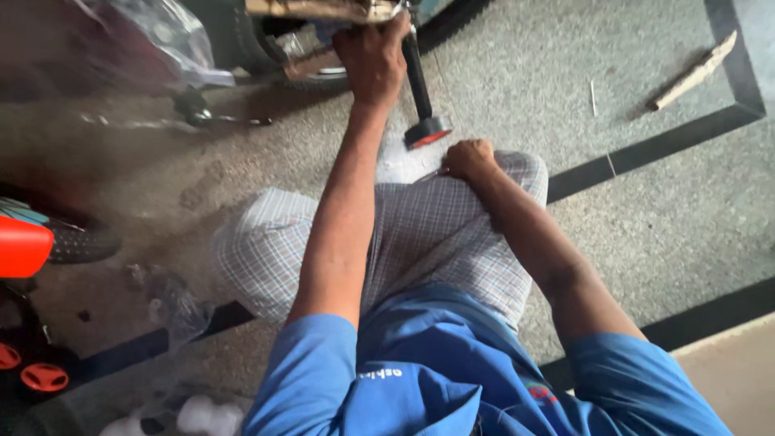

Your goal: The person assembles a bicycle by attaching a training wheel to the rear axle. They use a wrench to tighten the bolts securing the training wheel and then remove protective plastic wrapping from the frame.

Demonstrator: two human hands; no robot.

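Your left hand [373, 56] is raised at the top of the view, arm stretched long and nearly straight, fingers wrapped tight around the upper end of a black rod [417, 77]. The rod is slim, smooth and round, slanting down from your grip to a flared black foot [426, 132] with a flat red face. That foot sits just above your right knee [517, 173], close over the floor [670, 226].

Your right hand [468, 159] rests on that knee, curled into a closed fist, elbow bent and forearm angled back toward your body. A thin, bright metal piece [428, 174] sticks out of the fist to the left; you cannot tell from here what it is.

Your trousers are soft checked cloth in pale grey, your shirt a smooth blue fabric. The floor is rough, speckled grey stone crossed by straight black bands. Well to the right of the knee lies a flat, pale wooden strip [696, 71]. Left of the knee, far off, sit a knobbly black tyre [81, 242], a glossy red plastic part [23, 246] and crumpled clear plastic [173, 303].
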